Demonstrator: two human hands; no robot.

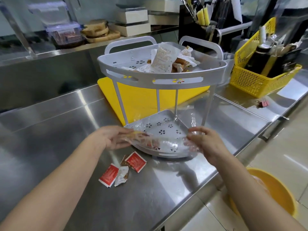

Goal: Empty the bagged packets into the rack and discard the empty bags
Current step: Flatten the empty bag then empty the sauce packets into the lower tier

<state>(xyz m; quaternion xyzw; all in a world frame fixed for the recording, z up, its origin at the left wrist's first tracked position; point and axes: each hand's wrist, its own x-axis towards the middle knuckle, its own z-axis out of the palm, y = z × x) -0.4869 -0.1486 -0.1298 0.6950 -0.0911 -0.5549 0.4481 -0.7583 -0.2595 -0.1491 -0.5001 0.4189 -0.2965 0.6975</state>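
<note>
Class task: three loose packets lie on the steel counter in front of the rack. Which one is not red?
The middle packet, white with brown print and crumpled. It lies between the two red packets: one on its left, the other nearer the rack.

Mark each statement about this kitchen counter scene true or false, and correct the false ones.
1. Both hands hold a clear plastic bag over the rack's lower shelf. True.
2. The rack's upper shelf is empty. False: packets are piled in it.
3. Three packets lie on the counter in front of the rack. True.
4. The rack stands partly on a green board. False: the board is yellow.
5. The left hand rests flat on the counter. False: it grips the bag.
</note>
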